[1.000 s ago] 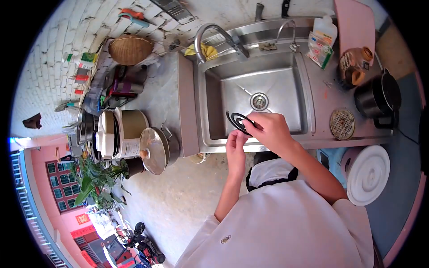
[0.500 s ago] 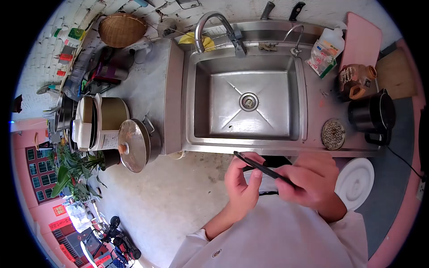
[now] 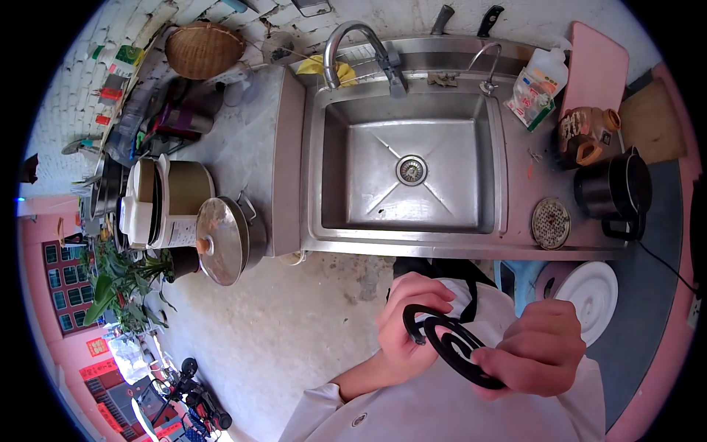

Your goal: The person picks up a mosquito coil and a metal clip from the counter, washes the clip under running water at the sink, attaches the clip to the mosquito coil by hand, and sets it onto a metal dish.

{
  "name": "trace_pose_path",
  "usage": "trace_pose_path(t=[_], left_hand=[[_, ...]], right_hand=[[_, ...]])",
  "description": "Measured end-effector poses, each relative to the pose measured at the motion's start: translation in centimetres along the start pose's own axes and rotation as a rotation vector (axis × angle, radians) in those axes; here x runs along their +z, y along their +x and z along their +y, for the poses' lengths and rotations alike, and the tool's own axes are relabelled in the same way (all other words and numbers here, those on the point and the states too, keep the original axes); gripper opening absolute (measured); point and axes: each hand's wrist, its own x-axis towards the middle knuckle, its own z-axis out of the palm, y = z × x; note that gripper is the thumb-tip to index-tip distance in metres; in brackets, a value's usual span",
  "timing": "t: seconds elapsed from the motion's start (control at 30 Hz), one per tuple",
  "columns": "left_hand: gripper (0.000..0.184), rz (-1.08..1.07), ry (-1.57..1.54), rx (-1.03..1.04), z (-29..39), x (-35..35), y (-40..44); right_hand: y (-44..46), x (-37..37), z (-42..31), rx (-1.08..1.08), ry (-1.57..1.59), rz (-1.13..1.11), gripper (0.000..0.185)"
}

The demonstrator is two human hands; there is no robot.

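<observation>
A black spiral mosquito coil [image 3: 471, 374] is held tilted in front of my white shirt, below the sink's front edge. One curved arm of the spiral stands apart from the rest, with its blunt end near my left fingers. My left hand [image 3: 405, 320] is closed around the left side of the coil, though its grip is partly hidden. On the other side, my right hand [image 3: 541, 350] pinches the coil between thumb and curled fingers. Whether the spiral is one coil or two nested ones, I cannot tell.
Ahead is a steel sink [image 3: 361, 169] with a tall faucet [image 3: 331, 55]. A perforated round metal disc [image 3: 551, 223] and black kettle [image 3: 613, 193] are on the right counter. A lidded pot [image 3: 221, 241] stands left. Below right lies a white round lid [image 3: 596, 298].
Both hands have moved down and slightly right. The coil, previously edge-on, is now turned so its spiral shows, and one curved arm stands apart.
</observation>
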Motion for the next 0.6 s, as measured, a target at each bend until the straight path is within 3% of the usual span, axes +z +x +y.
trace_pose_path(t=[0.6], left_hand=[[0.028, 0.007, 0.013, 0.018, 0.23, 0.96, 0.28]], right_hand=[[-0.58, -0.64, -0.3, 0.062, 0.025, 0.002, 0.015]])
